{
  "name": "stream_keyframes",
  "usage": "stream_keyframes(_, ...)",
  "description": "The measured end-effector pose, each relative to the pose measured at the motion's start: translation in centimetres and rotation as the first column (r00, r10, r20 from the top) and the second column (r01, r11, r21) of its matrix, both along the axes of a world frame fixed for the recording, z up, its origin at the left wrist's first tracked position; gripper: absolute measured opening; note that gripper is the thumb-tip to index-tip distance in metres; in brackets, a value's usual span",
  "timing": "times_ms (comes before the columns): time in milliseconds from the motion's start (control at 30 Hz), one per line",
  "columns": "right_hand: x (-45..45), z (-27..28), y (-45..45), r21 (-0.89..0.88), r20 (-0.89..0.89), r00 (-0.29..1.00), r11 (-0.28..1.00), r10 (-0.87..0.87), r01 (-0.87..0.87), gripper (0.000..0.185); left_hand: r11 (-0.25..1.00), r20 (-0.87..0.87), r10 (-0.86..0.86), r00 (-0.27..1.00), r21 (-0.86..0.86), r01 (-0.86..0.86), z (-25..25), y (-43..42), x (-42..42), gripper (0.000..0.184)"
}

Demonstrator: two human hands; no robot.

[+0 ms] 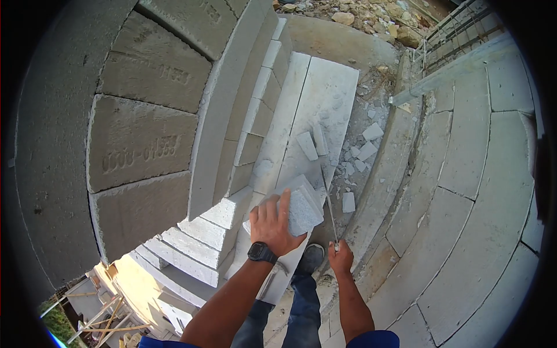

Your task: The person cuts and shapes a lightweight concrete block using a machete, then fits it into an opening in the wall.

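My left hand (274,225), with a dark watch on the wrist, lies with spread fingers on a pale, rough block (304,206). That block rests on a long white slab (325,87). To the right, my right hand (340,257) is closed round the lower end of a long thin tool (329,203). The tool points up and away, beside the block's right edge. Two small cut pieces (307,145) lie on the slab beyond the block.
Large stamped blocks (145,136) stand at the left, above stacked pale blocks (197,246). Broken chips (367,151) litter the ground right of the slab. A curved block wall (458,232) is at the right. My shoe (311,258) stands between my hands.
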State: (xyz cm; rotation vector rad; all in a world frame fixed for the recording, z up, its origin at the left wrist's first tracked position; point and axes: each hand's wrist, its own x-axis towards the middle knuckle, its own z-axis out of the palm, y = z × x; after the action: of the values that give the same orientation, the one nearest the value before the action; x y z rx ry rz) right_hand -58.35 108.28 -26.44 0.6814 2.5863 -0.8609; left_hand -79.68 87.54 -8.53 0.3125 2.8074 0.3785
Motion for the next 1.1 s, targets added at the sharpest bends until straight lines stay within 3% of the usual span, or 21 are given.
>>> stream_keyframes(167,-14.4,-1.6,2.9,0.041,0.050,0.998,0.998,-0.044,0.042,0.032,1.000,-0.015,-0.007,1.000,-0.015,0.007,0.0,0.2,0.0,0.125)
stream_keyframes(267,-25.2,-1.6,5.2,0.032,-0.021,0.988,0.987,-0.155,0.156,0.037,0.999,-0.004,-0.014,1.000,-0.048,0.014,0.0,0.3,0.1,0.125)
stream_keyframes(367,-30.5,0.5,6.6,-0.040,-0.116,0.973,0.980,-0.200,0.196,0.039,0.997,0.004,-0.021,1.000,-0.077,0.021,0.1,0.3,-0.3,0.125)
stream_keyframes(500,-28.8,1.9,6.0,-0.049,-0.152,0.982,0.993,-0.109,0.103,0.039,0.997,0.023,-0.013,1.000,-0.071,0.015,-0.3,0.5,0.2,0.125)
stream_keyframes(600,-26.7,1.8,6.0,-0.018,-0.028,0.999,0.999,0.033,-0.034,0.039,0.998,0.020,-0.003,1.000,-0.062,0.004,-0.4,0.4,-0.1,0.124)
stream_keyframes(700,-29.2,1.1,7.6,-0.028,0.066,0.996,0.998,0.061,-0.060,0.039,0.997,0.015,-0.007,1.000,-0.077,0.008,-0.4,0.1,0.2,0.123)
stream_keyframes(867,-33.8,0.3,4.8,0.012,-0.021,0.999,0.999,-0.037,0.037,0.042,0.993,0.053,0.008,0.999,-0.117,-0.002,-0.4,0.1,1.1,0.121)
stream_keyframes(1000,-34.2,-0.6,2.4,-0.086,-0.016,0.998,0.994,-0.067,0.066,0.046,0.988,0.062,-0.003,0.998,-0.156,0.013,-0.3,0.8,0.1,0.121)
stream_keyframes(1067,-34.0,-2.1,1.5,-0.066,-0.064,0.987,0.988,-0.146,0.142,0.046,0.988,0.052,-0.004,0.999,-0.153,0.012,-0.6,0.8,-0.1,0.121)
stream_keyframes(1100,-33.4,-2.9,1.0,0.019,-0.209,0.975,0.997,-0.072,0.077,0.046,0.990,0.049,-0.005,0.999,-0.140,0.012,-0.6,0.7,0.3,0.120)
